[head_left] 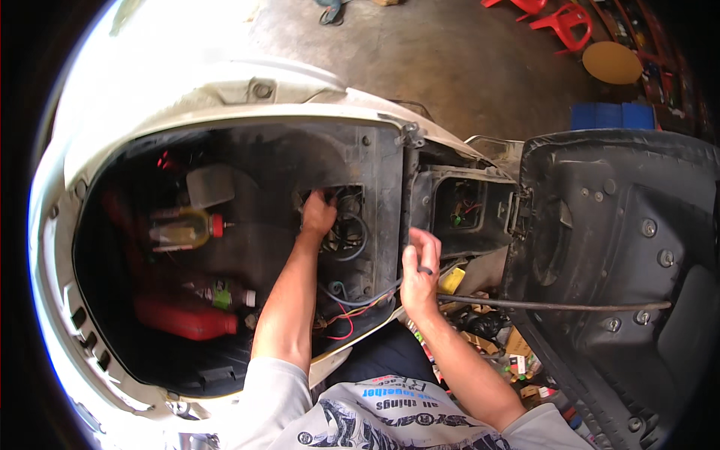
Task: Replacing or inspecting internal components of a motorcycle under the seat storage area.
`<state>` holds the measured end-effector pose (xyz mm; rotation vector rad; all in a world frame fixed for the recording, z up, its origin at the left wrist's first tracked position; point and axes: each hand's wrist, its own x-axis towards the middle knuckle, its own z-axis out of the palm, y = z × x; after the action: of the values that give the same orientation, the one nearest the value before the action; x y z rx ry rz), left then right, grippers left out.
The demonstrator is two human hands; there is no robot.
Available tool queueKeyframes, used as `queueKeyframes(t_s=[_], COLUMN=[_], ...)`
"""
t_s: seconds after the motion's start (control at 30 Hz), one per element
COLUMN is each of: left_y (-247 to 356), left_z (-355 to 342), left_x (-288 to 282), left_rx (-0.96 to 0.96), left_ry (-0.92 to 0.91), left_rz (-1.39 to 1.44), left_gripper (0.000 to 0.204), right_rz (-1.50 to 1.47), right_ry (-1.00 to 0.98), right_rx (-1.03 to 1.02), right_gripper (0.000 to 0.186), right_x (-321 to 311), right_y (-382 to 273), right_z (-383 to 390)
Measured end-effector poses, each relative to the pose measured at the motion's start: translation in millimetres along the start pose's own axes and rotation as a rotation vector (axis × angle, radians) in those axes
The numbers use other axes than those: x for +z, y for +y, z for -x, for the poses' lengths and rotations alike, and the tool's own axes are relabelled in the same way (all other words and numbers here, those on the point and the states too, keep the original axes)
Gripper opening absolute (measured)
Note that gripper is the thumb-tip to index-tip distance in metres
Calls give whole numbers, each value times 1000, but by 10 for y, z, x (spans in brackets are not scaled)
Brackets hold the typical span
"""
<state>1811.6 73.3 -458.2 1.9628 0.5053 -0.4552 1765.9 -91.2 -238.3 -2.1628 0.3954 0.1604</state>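
Note:
My left hand [320, 213] reaches into a square opening in the floor of a scooter's black under-seat compartment [277, 150]. Its fingers point down and look bent together among dark hoses and wires [346, 236]; what they grip is hidden. At the compartment's right rim is my right hand [420, 274], its fingers curled and a dark band showing on one. A grey hose [367, 293] runs from the compartment to this hand and goes out of sight there; whether it is held cannot be made out. Red and yellow wires [349, 319] lie beside the hose.
The raised black seat [585, 247] is on the right, with a thin rod [555, 305] across to it. A bottle of yellow liquid [182, 229], a red bottle [187, 319] and a clear bottle [221, 293] lie in the compartment. Red chairs [564, 26] stand farther off.

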Motion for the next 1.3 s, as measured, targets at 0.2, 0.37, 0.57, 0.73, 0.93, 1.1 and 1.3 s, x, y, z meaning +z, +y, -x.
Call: queueKeyframes(t_s=[0.2,0.37,0.57,0.73,0.93,1.1,1.3], left_y=[35,-88,-37,1,-188,-113,-219], left_z=[-13,-38,-26,-8,-23,-37,-34], left_x=[1,-94,-72,-16,45,79,9], left_rx=[50,-15,72,39,-37,26,40], left_ry=[-17,-73,-39,-27,30,14,54], left_rz=[52,71,139,87,107,160,100], left_gripper=[29,33,30,33,33,34,30], right_rz=[440,490,539,565,620,618,616], right_ry=[130,116,95,47,3,-3,-16], right_rx=[-61,-164,-125,-96,-87,-82,-84], right_gripper=[62,66,72,73,74,74,74], right_x=[272,493,480,426,407,389,445], right_y=[15,77,36,60,27,56,23], right_z=[-673,-731,-765,-826,-850,-872,-851])
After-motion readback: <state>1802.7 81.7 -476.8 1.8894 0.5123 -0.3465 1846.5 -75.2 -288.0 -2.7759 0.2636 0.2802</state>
